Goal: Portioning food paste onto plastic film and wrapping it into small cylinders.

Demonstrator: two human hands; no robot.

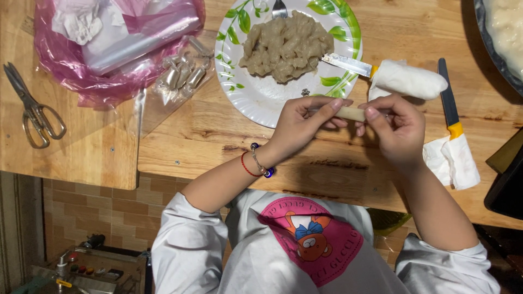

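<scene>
Hands | left hand (297, 122) and right hand (395, 128) both pinched on pale roll (351, 113), held between them over the wooden table (218, 147) | plate of filling (256, 95) just beyond left fingers | judgement: even fingertip pressure, turn slowly, keep ends tucked

A pair of scissors (34, 111) lies near the left edge of the wooden bench (207, 147). Beside it, at the far left corner, sits a pink plastic bag (109, 43) with small wrapped rolls (182, 73) spilling from it. A leaf-patterned plate (256, 95) of brownish paste (286, 46) stands at the far edge, a cloth-handled knife (381, 73) resting on its rim. Another knife (451, 117) lies toward the right edge.
</scene>
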